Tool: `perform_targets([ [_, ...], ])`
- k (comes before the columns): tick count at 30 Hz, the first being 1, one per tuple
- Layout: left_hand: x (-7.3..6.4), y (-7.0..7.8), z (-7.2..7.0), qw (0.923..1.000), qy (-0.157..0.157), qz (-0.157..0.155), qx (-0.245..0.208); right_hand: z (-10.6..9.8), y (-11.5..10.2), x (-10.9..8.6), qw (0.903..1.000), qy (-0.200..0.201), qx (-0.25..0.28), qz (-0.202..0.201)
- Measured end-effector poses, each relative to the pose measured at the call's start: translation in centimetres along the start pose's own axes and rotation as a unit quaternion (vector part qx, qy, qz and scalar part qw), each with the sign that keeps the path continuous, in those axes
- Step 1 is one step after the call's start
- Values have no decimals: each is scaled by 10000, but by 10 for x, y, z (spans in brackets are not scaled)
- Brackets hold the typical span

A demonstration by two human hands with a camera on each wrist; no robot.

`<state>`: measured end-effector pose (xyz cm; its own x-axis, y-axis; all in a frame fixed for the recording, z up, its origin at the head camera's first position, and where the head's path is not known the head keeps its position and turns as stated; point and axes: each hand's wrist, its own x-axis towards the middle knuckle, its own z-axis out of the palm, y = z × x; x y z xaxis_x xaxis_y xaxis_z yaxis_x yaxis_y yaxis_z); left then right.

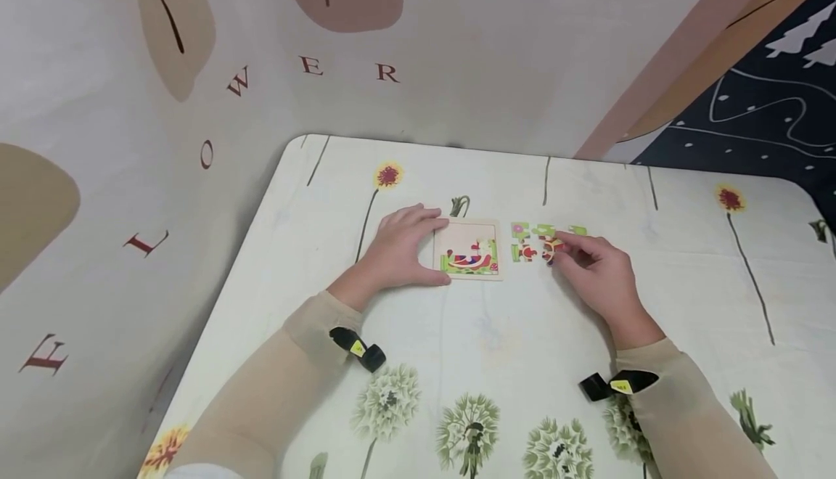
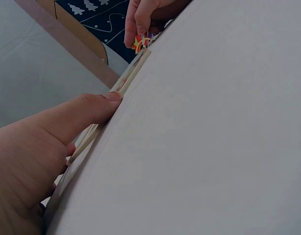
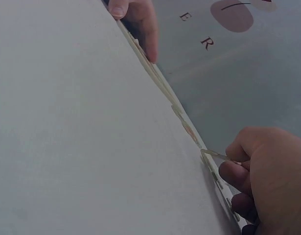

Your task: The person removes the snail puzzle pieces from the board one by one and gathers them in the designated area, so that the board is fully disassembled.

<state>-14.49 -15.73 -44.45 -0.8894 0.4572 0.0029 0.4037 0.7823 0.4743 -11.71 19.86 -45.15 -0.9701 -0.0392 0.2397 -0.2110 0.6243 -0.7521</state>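
A small square wooden puzzle tray [image 1: 465, 232] lies on the table, its lower part filled with red and green pieces and its upper part bare wood. My left hand [image 1: 401, 248] spans its left side, thumb at the near corner and fingers at the far one. In the left wrist view, the thumb presses against the tray's edge [image 2: 136, 72]. My right hand [image 1: 604, 276] pinches a colourful puzzle piece [image 1: 551, 245] between thumb and fingertips, just right of the tray. The right wrist view shows this piece [image 3: 216, 155] edge-on and tilted, one end near the tabletop.
Several loose puzzle pieces [image 1: 525, 252] lie in rough rows right of the tray, partly behind my right hand. A white cloth with printed flowers [image 1: 486, 341] covers the table. Behind it hangs a pale printed curtain [image 1: 483, 94], with a dark patterned one [image 1: 751, 112] at the right.
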Motion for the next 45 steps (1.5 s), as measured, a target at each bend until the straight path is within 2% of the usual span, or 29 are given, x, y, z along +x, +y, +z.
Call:
perform_targets([
  [9,1,3,-2,10000,-48,9,43,0,0,-1,9985,297,311,350],
  [11,1,3,-2,10000,-36,28,44,0,1,-1,9993,179,219,264],
  [15,1,1,-1,10000,-12,37,44,2,3,-1,9996,-116,42,-235],
  [19,1,0,1,10000,-3,25,46,3,6,0,9979,-252,-303,-524],
  [25,2,0,2,10000,-22,30,89,4,6,0,9951,-366,-728,-553],
  [32,3,0,2,9999,-17,34,101,6,1,0,9952,-203,-778,-555],
  [39,2,-3,3,10000,20,31,81,7,-5,1,9957,-240,-810,-372],
  [45,2,-4,4,10000,45,42,73,8,-1,2,9955,-280,-718,-557],
])
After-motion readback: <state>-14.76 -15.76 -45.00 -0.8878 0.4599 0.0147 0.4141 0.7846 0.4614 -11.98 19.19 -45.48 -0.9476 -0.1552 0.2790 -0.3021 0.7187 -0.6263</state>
